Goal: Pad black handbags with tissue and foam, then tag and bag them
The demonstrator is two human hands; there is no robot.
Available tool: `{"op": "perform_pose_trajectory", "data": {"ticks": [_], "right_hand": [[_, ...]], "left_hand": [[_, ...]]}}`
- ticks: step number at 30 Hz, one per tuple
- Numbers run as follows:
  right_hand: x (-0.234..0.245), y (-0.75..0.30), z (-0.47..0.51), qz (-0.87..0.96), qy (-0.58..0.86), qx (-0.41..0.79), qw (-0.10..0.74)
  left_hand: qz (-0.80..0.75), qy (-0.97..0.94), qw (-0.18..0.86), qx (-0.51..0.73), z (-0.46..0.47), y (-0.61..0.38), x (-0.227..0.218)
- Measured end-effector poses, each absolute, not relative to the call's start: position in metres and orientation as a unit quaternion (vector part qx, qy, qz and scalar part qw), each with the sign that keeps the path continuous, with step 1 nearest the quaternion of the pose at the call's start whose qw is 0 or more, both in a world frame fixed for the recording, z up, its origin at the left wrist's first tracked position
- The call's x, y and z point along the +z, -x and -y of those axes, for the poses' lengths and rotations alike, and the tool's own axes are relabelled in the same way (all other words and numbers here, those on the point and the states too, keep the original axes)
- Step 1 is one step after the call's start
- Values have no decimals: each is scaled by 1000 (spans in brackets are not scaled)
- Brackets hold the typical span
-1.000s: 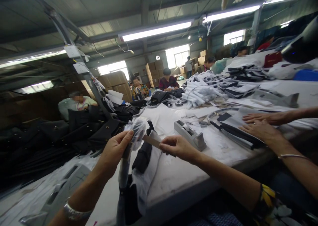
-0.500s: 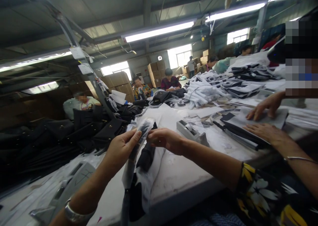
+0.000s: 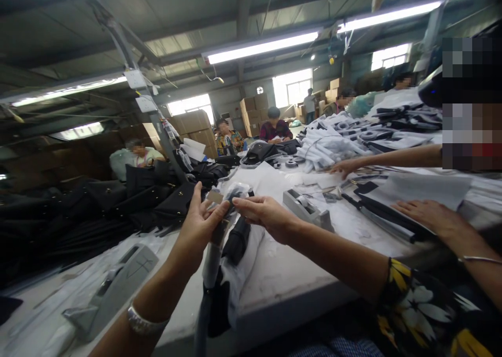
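Note:
A long dark strap (image 3: 210, 265), partly sleeved in pale wrapping, runs from the table edge up to my two hands. My left hand (image 3: 202, 221) is closed on its upper part with the thumb pressed in, the index finger raised. A small tan piece (image 3: 215, 197) shows by those fingers. My right hand (image 3: 269, 217) pinches the clear wrapping (image 3: 238, 188) at the strap's top end, fingertips close to my left thumb. Beneath lies a black rolled part (image 3: 236, 240) on white sheeting (image 3: 251, 250). Exactly what the fingertips grip is partly hidden.
Grey tape dispensers stand left (image 3: 113, 289) and right (image 3: 308, 209) of my hands. Black bags (image 3: 129, 200) are heaped at left. At right, a co-worker's hands (image 3: 423, 216) rest by a flat grey-and-black piece (image 3: 421, 192). White-wrapped parts (image 3: 329, 142) pile up behind.
My left index finger has lifted and the tan piece now shows. My right fingertips have drawn together on the wrapping. One co-worker's hand has reached away across the table.

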State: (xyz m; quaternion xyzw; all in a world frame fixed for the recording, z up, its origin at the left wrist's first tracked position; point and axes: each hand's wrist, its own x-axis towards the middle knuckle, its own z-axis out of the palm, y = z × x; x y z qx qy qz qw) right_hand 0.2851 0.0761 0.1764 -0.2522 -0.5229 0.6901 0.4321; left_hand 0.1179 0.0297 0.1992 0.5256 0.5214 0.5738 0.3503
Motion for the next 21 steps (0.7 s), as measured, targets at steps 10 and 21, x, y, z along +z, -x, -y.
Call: {"op": "perform_pose_trajectory", "data": {"ticks": [10,21], "right_hand": [[156,-291,-69,384,76,814,430],[153,-264,-55,478,104,695,527]], "left_hand": [[-457,-530,359,617,-24,-124,198],[-468,-580,293,599,-20,-119,197]]}}
